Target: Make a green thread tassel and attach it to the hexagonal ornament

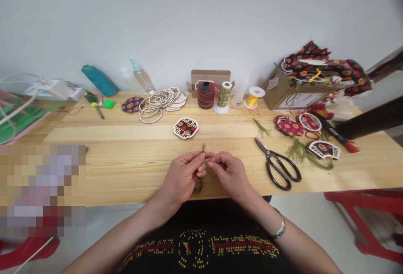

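My left hand (182,174) is closed around a bundle of olive-green threads, a tassel (198,186), near the front edge of the wooden table. Its short top end shows above my thumb, and loose strands hang below the fingers. Close beside it, my right hand (231,174) pinches at the same spot; a thin thread seems to lie between its fingertips, partly hidden. Beyond my hands lies a patterned fabric ornament (186,128) with a pale wooden frame. Black-handled scissors (280,165) rest to the right of my right hand, blades pointing away.
Along the wall stand a dark red cord spool (206,97), an olive thread spool (224,95) and a yellow spool (253,97). Wooden frames (160,103) are piled left. Finished ornaments (291,126) and a fabric-filled cardboard box (296,93) occupy the right. A screwdriver (94,104) lies far left.
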`<action>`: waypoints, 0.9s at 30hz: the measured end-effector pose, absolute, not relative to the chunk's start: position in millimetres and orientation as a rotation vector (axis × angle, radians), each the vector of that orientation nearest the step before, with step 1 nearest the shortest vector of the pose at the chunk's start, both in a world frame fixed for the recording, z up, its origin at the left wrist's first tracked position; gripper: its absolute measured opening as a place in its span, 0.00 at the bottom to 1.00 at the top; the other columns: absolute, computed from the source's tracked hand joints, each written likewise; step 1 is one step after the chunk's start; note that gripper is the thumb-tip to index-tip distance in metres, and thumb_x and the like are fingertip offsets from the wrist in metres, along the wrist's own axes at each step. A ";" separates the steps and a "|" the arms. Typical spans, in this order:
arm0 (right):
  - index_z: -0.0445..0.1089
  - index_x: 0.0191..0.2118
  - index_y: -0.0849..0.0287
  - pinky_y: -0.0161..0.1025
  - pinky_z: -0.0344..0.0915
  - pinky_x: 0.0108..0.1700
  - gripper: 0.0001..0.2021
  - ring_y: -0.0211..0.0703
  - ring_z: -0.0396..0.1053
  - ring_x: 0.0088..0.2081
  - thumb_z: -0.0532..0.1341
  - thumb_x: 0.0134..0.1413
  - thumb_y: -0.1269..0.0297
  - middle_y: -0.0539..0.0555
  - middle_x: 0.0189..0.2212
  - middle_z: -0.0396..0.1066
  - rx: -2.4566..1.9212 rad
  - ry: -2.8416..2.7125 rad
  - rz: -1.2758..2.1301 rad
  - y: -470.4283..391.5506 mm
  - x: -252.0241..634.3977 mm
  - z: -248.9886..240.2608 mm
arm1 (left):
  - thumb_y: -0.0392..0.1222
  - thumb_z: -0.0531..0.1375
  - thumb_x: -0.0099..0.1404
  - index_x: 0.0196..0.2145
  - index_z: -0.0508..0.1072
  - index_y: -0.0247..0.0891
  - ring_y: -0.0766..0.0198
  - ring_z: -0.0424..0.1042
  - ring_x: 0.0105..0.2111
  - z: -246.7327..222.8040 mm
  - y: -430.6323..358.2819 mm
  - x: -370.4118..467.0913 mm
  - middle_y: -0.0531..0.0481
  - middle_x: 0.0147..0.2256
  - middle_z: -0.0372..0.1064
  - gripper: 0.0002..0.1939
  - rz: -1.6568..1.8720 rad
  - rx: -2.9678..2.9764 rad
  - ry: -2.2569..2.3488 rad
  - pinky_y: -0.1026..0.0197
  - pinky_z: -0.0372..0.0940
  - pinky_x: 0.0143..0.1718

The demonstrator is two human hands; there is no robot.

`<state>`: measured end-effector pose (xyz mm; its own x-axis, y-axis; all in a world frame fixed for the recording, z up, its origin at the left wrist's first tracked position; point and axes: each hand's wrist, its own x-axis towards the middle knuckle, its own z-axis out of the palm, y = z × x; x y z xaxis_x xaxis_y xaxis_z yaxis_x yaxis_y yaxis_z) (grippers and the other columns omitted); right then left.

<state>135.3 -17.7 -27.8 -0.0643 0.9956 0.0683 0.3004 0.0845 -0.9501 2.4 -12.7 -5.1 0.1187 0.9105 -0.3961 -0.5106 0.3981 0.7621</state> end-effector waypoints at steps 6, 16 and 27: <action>0.70 0.27 0.57 0.38 0.63 0.35 0.05 0.40 0.67 0.32 0.59 0.51 0.69 0.50 0.25 0.71 -1.340 -1.529 1.029 -19.1 136.9 -26.0 | 0.37 0.67 0.52 0.28 0.79 0.31 0.77 0.58 0.20 -3.2 -12.6 2.5 0.46 0.30 0.73 0.06 1.101 0.500 0.968 0.70 0.54 0.20; 0.70 0.26 0.57 0.38 0.64 0.34 0.05 0.39 0.67 0.31 0.59 0.51 0.69 0.50 0.25 0.71 -1.333 -1.522 1.014 -18.3 136.6 -27.3 | 0.36 0.66 0.54 0.28 0.78 0.30 0.77 0.56 0.20 -5.0 -13.7 1.3 0.45 0.30 0.71 0.05 1.093 0.471 0.926 0.71 0.54 0.19; 0.70 0.26 0.57 0.38 0.63 0.35 0.05 0.40 0.67 0.32 0.60 0.51 0.68 0.50 0.25 0.71 -1.345 -1.490 1.041 -18.4 137.4 -26.3 | 0.37 0.66 0.54 0.27 0.78 0.32 0.77 0.56 0.20 -3.9 -12.8 0.8 0.47 0.32 0.72 0.04 1.064 0.425 0.911 0.72 0.52 0.19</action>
<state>137.4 -18.4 -26.3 -0.0574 0.9965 0.0602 0.2862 0.0742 -0.9553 0.8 -12.8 -3.9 0.1821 0.8841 -0.4304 -0.5610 0.4529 0.6929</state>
